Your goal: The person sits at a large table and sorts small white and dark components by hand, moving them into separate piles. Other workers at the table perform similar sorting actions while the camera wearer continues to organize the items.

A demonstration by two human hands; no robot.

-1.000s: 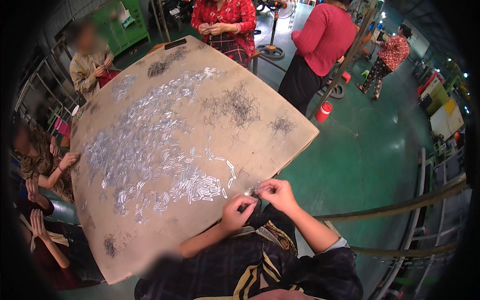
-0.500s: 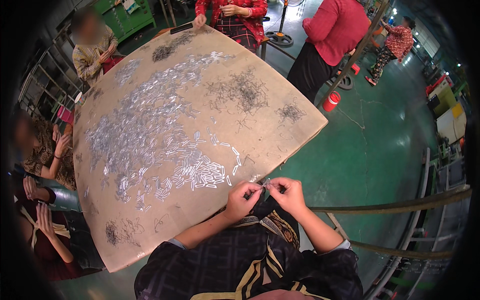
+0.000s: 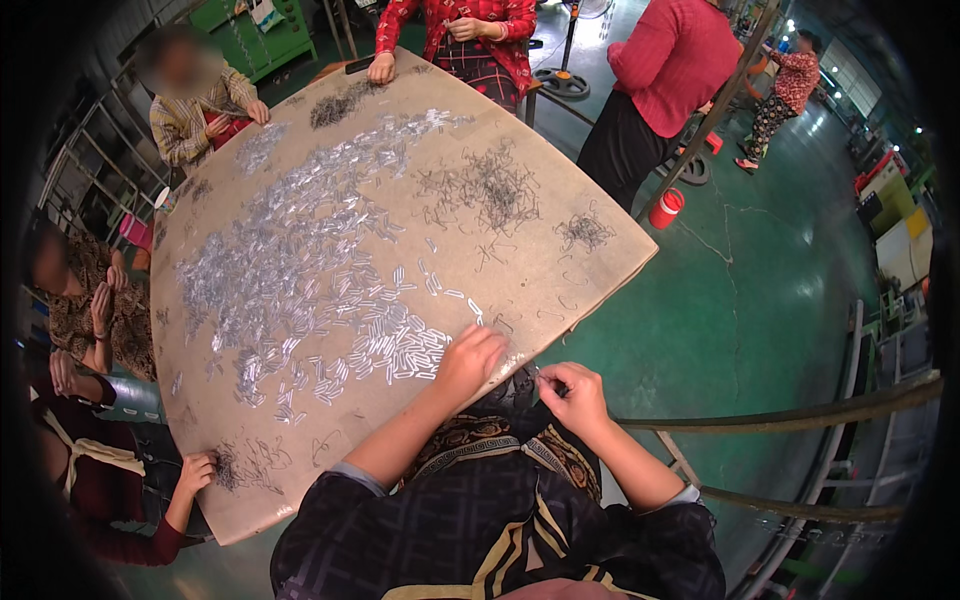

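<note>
My left hand (image 3: 468, 364) reaches over the brown table (image 3: 570, 345) near its front edge. Its fingers stretch forward, slightly blurred, beside a silver oblong metal loop (image 3: 475, 312); nothing shows in them. My right hand (image 3: 578, 396) stays just off the edge, thumb and forefinger pinched on a small thin metal piece (image 3: 540, 376), too small to make out fully. A broad spread of loose silver oblong loops (image 3: 290, 225) covers the middle of the table. Thin dark wire hooks (image 3: 492, 190) lie in a tangled heap on the right side.
Smaller heaps of dark wires lie at the right corner (image 3: 585, 232), the near left (image 3: 235, 465) and the far end (image 3: 340, 105). Several people sit or stand around the table. A red bucket (image 3: 667, 207) stands on the green floor (image 3: 780, 300). A rail (image 3: 780, 410) runs at my right.
My left hand has parted from the right and moved forward onto the table by the loops. The right hand keeps its pinch. A person at the near left now reaches to the wire heap.
</note>
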